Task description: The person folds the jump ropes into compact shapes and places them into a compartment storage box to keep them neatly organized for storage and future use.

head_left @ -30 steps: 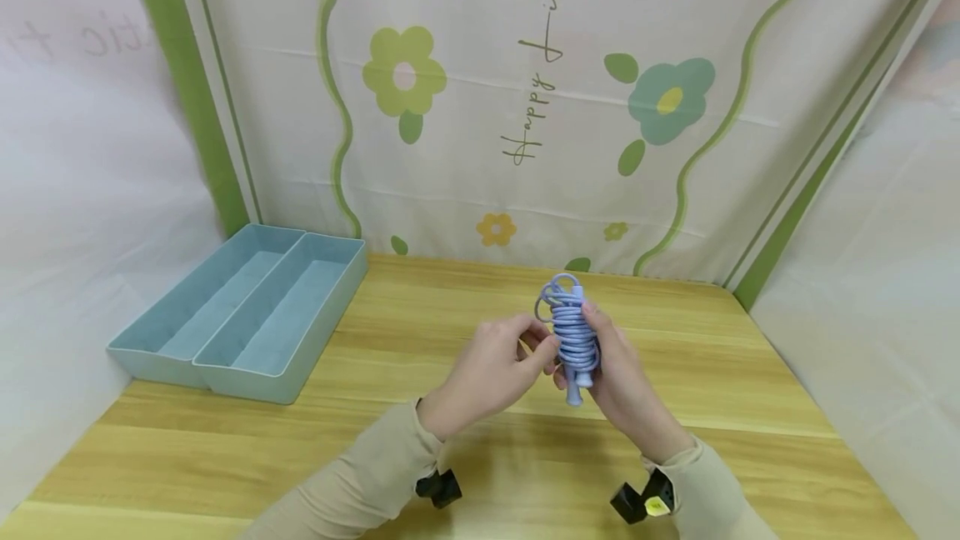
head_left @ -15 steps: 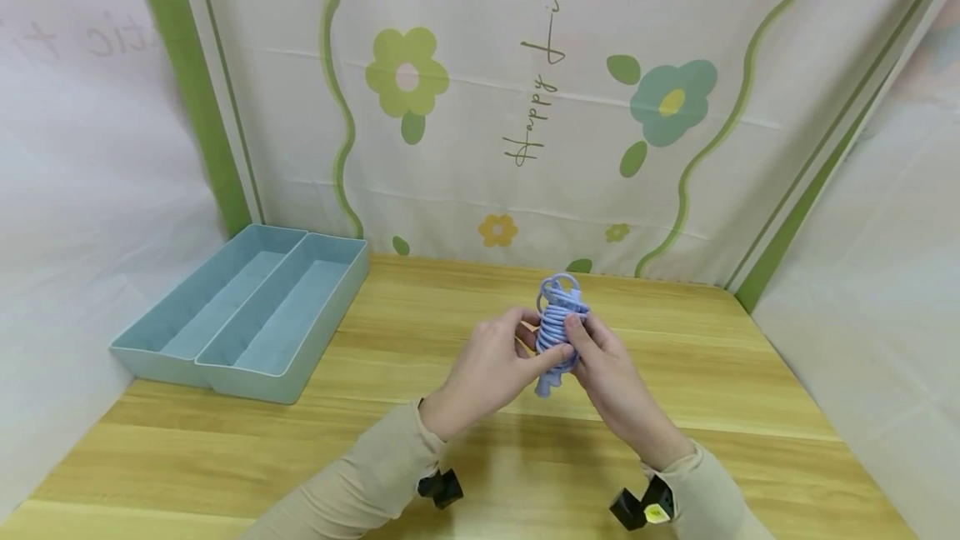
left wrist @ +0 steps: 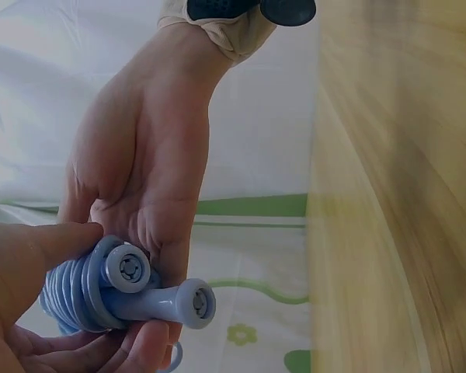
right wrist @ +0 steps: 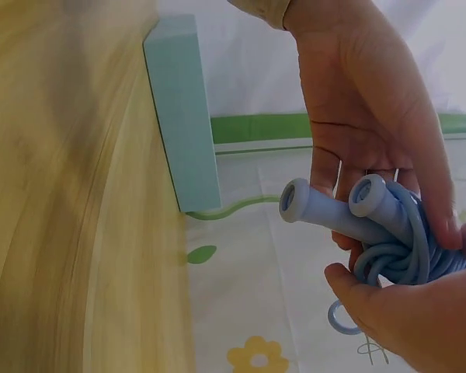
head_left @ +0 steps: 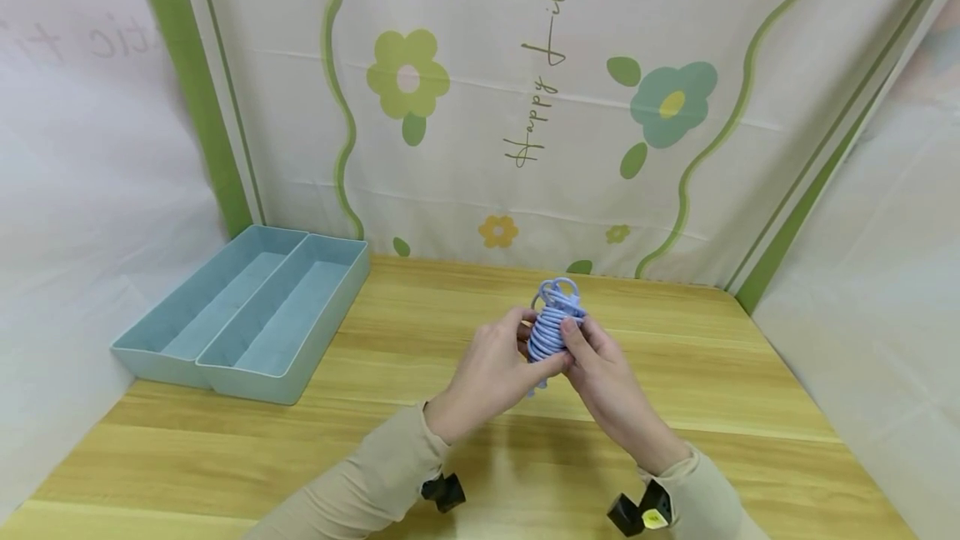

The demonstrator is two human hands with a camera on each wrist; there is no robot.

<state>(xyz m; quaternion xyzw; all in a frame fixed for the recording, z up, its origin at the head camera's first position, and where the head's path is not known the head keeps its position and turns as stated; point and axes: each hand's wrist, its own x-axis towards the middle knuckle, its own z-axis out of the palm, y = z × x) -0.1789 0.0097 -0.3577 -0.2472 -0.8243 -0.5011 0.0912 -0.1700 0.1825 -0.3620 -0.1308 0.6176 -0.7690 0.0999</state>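
A light blue jump rope [head_left: 547, 334], its cord wound in several tight coils about its two handles, is held up above the table between both hands. The left hand [head_left: 491, 369] grips it from the left, thumb across its lower front. From the right, the right hand [head_left: 611, 382] pinches the coils with the thumb in front and fingers behind. In the left wrist view the flared handle ends [left wrist: 196, 303] stick out of the bundle side by side. Loops of cord stand out at its top in the head view.
Two pale blue long bins [head_left: 292, 386] stand side by side on the left of the wooden table [head_left: 420, 473]. A white curtain [head_left: 465, 132] with printed flowers hangs behind the table, and white cloth closes both sides.
The jump rope has shifted slightly left and tilted, and its handle ends are now mostly covered by the left thumb. The left hand has gone from touching its edge to gripping it.
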